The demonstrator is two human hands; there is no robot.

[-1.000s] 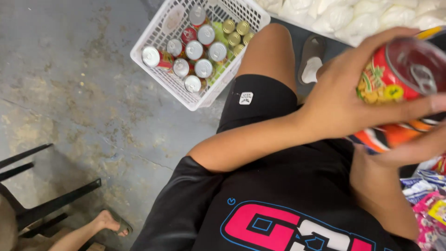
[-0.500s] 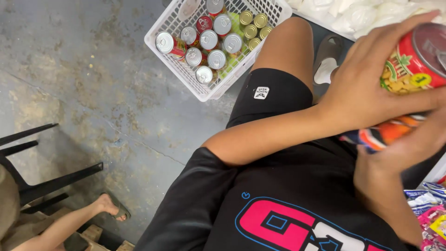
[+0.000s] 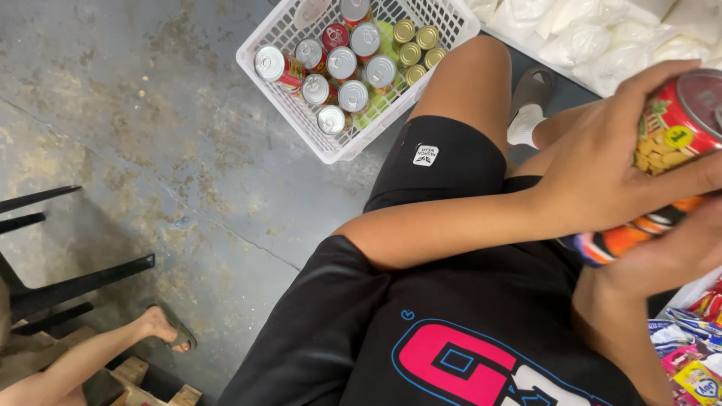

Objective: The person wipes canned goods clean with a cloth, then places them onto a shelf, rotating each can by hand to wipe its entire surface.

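Note:
My left hand point(image 3: 609, 173) reaches across my body and grips a red food can point(image 3: 681, 128) with a silver lid at the right edge. Under the can, my right hand point(image 3: 662, 259) clutches an orange and blue packet point(image 3: 624, 239), which is mostly hidden by both hands. I am seated, in a black shirt and black shorts, with one bare knee pointing up toward a white plastic basket point(image 3: 331, 146) on the floor. The basket holds several cans point(image 3: 353, 64), silver-topped and gold-topped.
White plastic bags point(image 3: 594, 34) lie in a tray at top right. Colourful snack sachets point(image 3: 696, 353) are piled at bottom right. Black chair legs point(image 3: 68, 282) stand at left. Another person's leg and sandalled foot point(image 3: 162, 331) rest at bottom left on the concrete floor.
The view has shifted slightly, so the basket sits higher and further right. Both hands with the can and packet have moved toward the right edge.

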